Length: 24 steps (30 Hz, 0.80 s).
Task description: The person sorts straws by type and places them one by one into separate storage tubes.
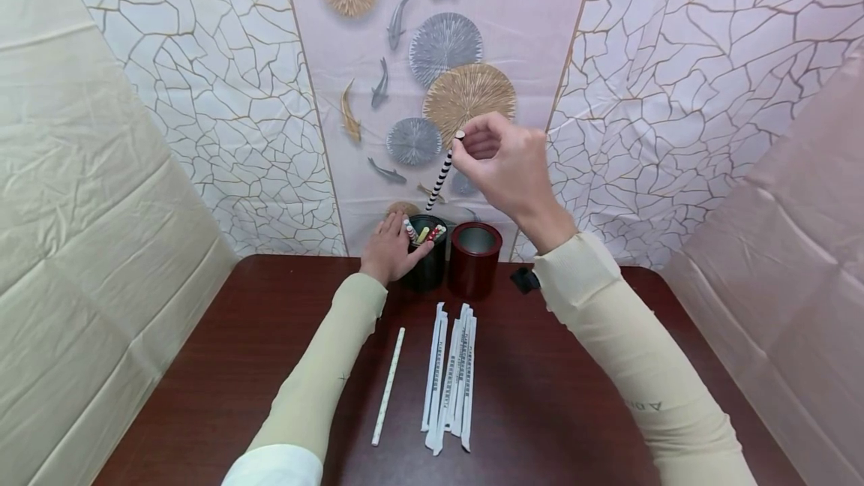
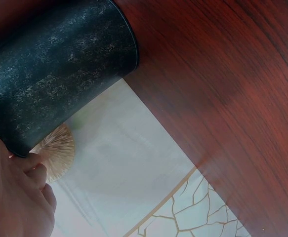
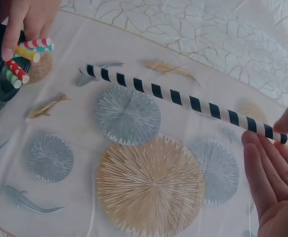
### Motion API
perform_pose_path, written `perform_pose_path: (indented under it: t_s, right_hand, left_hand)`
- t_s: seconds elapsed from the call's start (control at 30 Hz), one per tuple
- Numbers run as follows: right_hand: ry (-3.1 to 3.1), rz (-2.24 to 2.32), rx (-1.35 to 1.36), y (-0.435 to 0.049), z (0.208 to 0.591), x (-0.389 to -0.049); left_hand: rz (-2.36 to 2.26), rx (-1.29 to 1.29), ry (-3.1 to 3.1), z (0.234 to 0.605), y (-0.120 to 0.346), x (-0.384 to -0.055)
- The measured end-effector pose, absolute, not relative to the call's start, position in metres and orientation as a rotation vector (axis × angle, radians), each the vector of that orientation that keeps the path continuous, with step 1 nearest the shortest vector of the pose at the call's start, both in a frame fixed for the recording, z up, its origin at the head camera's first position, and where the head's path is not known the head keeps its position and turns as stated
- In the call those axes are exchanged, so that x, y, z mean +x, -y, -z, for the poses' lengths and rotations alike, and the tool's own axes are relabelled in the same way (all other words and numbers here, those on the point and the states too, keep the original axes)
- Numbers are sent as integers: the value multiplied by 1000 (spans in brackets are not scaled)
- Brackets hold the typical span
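Note:
High over the cups, my right hand (image 1: 509, 163) pinches a black-and-white striped paper straw (image 3: 183, 98) near its top end between thumb and fingers. The straw slants down, its lower end above the black cup (image 1: 427, 268). My left hand (image 1: 391, 250) holds that cup at its rim, thumb across the near side and fingers at the far left. Several patterned straws (image 3: 18, 71) stand in the black cup, with red, green, yellow and pink patterns. The cup's dark mottled side (image 2: 64, 69) fills the upper left of the left wrist view.
A dark red cup (image 1: 475, 265) stands right beside the black one. Nearer on the brown table (image 1: 553, 396) lie several paper-wrapped straws (image 1: 437, 381) and, to their left, one pale patterned straw (image 1: 388, 388). A patterned cloth backdrop (image 1: 216, 81) rises behind the table.

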State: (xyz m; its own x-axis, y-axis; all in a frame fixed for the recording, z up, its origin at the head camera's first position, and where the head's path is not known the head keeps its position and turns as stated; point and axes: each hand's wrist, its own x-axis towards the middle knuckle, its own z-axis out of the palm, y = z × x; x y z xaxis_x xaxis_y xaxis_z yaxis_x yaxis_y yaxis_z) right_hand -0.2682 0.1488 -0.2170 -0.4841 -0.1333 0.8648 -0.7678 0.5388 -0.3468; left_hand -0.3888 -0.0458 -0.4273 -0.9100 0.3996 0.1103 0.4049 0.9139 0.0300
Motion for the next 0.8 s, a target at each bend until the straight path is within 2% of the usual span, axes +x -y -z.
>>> perform_pose_path:
  t_s: [0.4, 0.8]
  right_hand:
    - [1888, -980, 696, -143, 239, -293]
    - [1954, -955, 609, -143, 290, -323]
  left_hand:
    - [71, -629, 2970, 427, 45, -388]
    - [102, -630, 2967, 426, 46, -388]
